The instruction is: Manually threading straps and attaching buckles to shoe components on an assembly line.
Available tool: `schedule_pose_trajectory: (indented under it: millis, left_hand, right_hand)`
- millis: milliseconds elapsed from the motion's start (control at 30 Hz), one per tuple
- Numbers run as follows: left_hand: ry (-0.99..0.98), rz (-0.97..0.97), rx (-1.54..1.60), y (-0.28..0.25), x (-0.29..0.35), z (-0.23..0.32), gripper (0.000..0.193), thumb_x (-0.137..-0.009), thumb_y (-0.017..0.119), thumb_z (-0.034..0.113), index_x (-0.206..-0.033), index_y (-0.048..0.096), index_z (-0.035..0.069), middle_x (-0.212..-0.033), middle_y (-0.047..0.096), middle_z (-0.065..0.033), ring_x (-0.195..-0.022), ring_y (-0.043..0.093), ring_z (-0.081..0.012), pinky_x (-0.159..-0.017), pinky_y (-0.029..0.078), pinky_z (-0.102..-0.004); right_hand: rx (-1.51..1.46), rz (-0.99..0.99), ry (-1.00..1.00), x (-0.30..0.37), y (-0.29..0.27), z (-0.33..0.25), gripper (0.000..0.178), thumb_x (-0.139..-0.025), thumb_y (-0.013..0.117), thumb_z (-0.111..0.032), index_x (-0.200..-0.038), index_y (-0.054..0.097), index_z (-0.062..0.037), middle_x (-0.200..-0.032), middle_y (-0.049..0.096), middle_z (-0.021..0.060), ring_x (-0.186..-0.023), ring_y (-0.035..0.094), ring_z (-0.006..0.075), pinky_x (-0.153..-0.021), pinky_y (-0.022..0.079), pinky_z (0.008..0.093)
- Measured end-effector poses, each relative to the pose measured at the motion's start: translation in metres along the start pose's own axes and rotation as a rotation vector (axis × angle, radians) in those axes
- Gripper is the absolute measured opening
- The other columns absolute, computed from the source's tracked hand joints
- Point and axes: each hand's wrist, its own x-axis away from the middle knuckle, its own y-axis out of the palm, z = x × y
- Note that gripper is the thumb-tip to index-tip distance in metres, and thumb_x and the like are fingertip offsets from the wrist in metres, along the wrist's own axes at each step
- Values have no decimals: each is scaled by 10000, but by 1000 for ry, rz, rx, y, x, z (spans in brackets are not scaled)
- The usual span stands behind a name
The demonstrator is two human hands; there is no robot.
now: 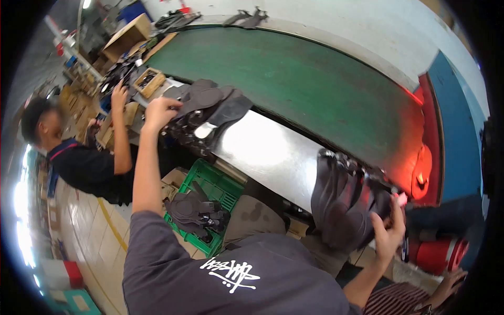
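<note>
My left hand (157, 112) reaches out over the left end of the metal ledge. Its fingers are curled together at the edge of a heap of dark grey padded pieces (207, 100) with black buckles; what lies between the fingertips is too small to make out. At the right, my right hand (387, 231) is beside a row of overlapping dark pads (341, 210) that hangs over the ledge's front. Thumb and fingers are apart there, close to the pads' right edge. A small pinkish spot shows at the fingertips.
A bare stretch of metal ledge (268, 152) lies between the piles, along a green belt (294, 73). Below stands a green crate (202, 178) with more dark pieces. An orange-red object (421, 173) is at the belt's right end. Another person (86, 163) works at left; another's striped clothing (394, 299) shows lower right.
</note>
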Motion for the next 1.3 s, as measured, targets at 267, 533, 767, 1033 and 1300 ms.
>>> schedule_pose_trajectory:
  millis: [267, 533, 767, 1033, 1300]
  left_hand:
    - [-108, -231, 1267, 45, 79, 188, 692, -946, 339, 607, -1311, 530, 51, -1215, 601, -108, -1033, 587, -236, -720, 524, -328]
    - [-483, -665, 1815, 99, 137, 311, 394, -974, 496, 406, -918, 647, 47, -792, 662, -38, -634, 610, -89, -501, 491, -219]
    - [-292, -261, 1822, 107, 148, 319, 572, -993, 412, 469, -633, 558, 50, -603, 584, -60, -485, 515, -76, -413, 379, -202]
    - [-443, -170, 2034, 110, 148, 334, 561, -1009, 385, 447, -580, 465, 95, -552, 493, -28, -483, 420, -88, -478, 349, -251]
    - [-467, -165, 1983, 123, 147, 330, 541, -1012, 360, 454, -594, 402, 113, -526, 439, -30, -453, 413, -111, -438, 340, -253]
  right_hand:
    - [253, -218, -370, -2, 78, -54, 566, -674, 742, -32, -1204, 617, -187, -949, 564, 80, -715, 627, 257, -603, 509, 355]
    - [141, -262, -354, 17, 85, -62, 540, -734, 690, 9, -1254, 591, -99, -1013, 506, 95, -605, 547, 153, -543, 461, 282]
    - [-341, -563, -18, 39, 90, -56, 601, -838, 555, 74, -1409, 418, -54, -674, 548, 62, -564, 496, 130, -589, 443, 266]
    - [-698, -506, 332, 45, 119, -44, 391, -909, 511, 22, -1294, 463, -31, -658, 539, -17, -583, 469, 32, -540, 376, 191]
    - [-671, -372, 223, 40, 131, -35, 260, -946, 531, -54, -1193, 599, -15, -656, 522, -29, -525, 404, 3, -461, 298, 156]
